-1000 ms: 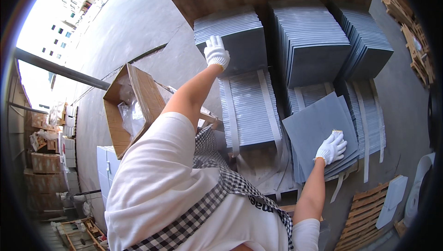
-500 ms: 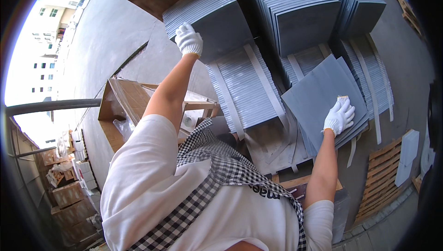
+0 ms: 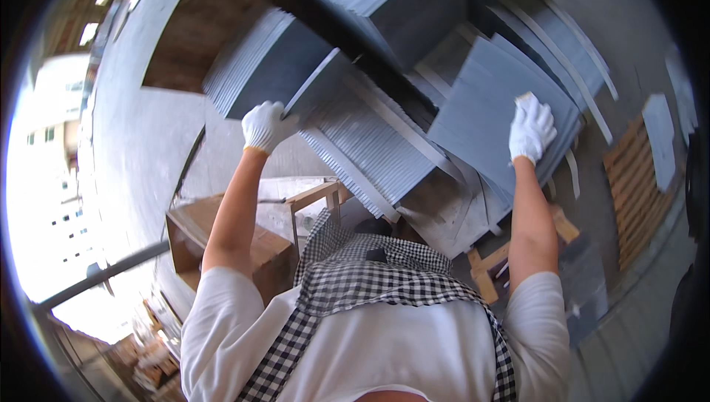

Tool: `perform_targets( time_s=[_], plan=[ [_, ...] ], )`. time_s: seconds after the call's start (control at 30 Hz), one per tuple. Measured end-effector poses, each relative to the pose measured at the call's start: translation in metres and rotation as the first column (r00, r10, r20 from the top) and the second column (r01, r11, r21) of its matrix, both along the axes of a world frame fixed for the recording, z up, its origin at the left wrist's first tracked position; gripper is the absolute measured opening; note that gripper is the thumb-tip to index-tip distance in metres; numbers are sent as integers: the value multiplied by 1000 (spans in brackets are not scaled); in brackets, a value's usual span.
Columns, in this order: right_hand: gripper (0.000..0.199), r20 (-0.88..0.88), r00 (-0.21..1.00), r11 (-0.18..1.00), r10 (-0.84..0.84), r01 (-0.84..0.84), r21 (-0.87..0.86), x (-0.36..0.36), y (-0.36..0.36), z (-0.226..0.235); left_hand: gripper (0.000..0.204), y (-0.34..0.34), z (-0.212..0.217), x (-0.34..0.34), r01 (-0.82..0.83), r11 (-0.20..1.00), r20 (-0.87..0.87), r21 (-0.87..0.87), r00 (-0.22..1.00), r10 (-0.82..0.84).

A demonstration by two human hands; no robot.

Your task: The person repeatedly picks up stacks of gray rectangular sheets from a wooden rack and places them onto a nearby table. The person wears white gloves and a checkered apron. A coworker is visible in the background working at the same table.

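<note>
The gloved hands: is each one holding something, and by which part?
The left hand grips a tilted grey panel by its near corner; the right hand rests on loose grey panels, gripping nothing visible.

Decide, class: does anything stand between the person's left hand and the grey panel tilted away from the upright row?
Nothing visible does: the left hand is right at the tilted panel's near edge and appears to grip it, though blur softens the fingers. The upright row and strapped row lie beside and below, not between.
</note>
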State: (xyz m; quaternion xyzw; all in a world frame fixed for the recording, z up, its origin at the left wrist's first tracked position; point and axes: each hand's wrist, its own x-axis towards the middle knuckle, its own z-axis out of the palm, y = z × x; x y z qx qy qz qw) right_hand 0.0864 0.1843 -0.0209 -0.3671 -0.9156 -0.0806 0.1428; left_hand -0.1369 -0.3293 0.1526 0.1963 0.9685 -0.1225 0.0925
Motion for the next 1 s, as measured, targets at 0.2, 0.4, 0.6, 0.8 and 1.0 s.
perform_targets(
  time_s=[0.2, 0.4, 0.6, 0.8, 1.0],
  plan=[
    [48, -39, 999, 997, -28, 25, -66, -2, 1, -3, 36, -21, -37, 3, 142, 957, 58, 251, 985, -161],
    [43, -154, 988, 995, -17, 2, -97, 4, -2, 7, 36, 35, 80, 2, -115, 932, 317, 344, 948, 0],
    [40, -260, 966, 997, -16, -4, -76, 13, 1, 3, 27, 74, 165, 41, -322, 733, 500, 599, 865, -29],
    [35, -236, 927, 953, -292, 262, -151, 80, -28, 23, 36, 132, 207, 61, -438, 531, 603, 726, 776, -183],
    [35, -256, 852, 875, -456, 377, -303, 147, -80, 10, 33, 224, 150, 76, -569, 330, 655, 753, 699, -288]
  ],
)
